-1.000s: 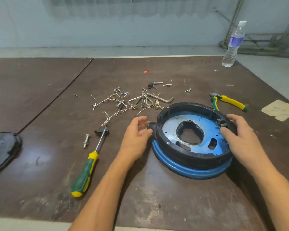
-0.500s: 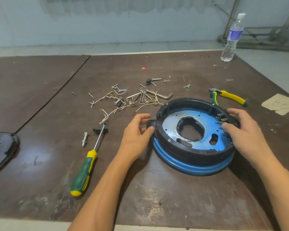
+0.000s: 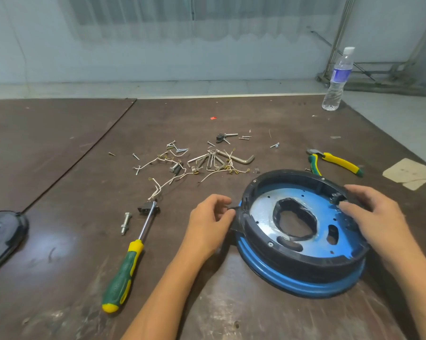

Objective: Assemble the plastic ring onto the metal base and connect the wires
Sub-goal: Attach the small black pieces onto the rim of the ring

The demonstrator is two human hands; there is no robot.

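Left hand (image 3: pixel 212 222) and right hand (image 3: pixel 376 217) are clamped on left tab and right rim of the black plastic ring (image 3: pixel 293 260), seated on the round blue metal base (image 3: pixel 293 283).

table (image 3: pixel 59 168) bears metal base (image 3: pixel 293 283), screwdriver (image 3: pixel 126 266), perhaps screws (image 3: pixel 243 137).

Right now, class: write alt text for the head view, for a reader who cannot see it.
Two hands grip a black plastic ring sitting on a blue metal base on a brown table, left hand at its left tab, right hand on its right rim. Loose wires, a screwdriver and pliers lie nearby.
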